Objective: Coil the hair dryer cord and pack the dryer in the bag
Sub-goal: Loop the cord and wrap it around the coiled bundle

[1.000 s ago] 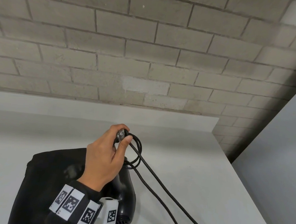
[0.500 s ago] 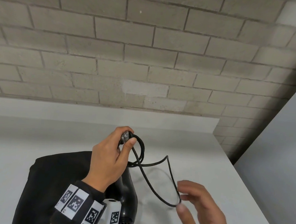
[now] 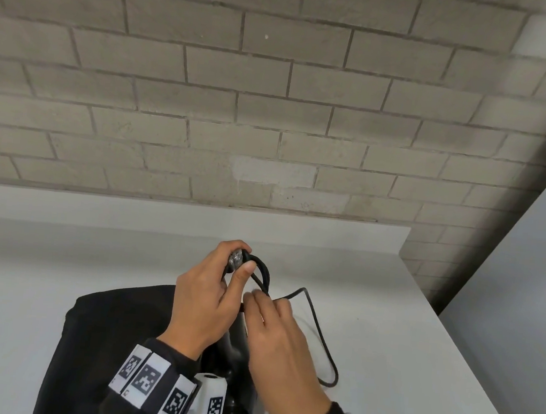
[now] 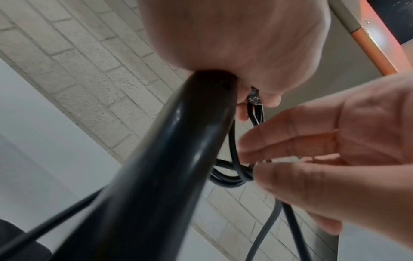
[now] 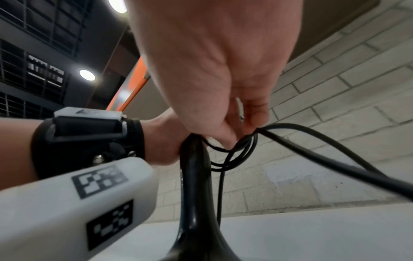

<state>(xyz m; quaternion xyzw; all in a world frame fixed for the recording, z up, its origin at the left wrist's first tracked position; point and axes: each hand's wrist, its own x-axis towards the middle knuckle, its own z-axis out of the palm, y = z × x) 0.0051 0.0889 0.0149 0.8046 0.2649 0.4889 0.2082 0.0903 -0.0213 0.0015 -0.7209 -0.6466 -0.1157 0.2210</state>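
A black hair dryer (image 3: 238, 353) stands on the white table (image 3: 387, 318) with its handle (image 4: 167, 159) pointing up. My left hand (image 3: 241, 258) grips the top of the handle, its thumb pinning small loops of the black cord (image 3: 264, 274) and a shiny metal piece. My right hand (image 3: 252, 300) is close beside it and pinches the cord (image 5: 245, 139) between thumb and fingertips (image 4: 245, 148) against the handle (image 5: 194, 176). A slack bend of cord (image 3: 319, 331) lies to the right. The black bag (image 3: 113, 325) lies behind and left of the dryer.
A brick wall (image 3: 274, 107) rises behind a low white ledge (image 3: 164, 216). The table's right edge (image 3: 469, 369) runs diagonally, with a grey surface beyond it. Bare table shows to the left and right of the bag.
My right hand came up from the lower right to the handle, carrying the cord with it. The taut strands turned into a slack bend on the table. The left hand stayed put.
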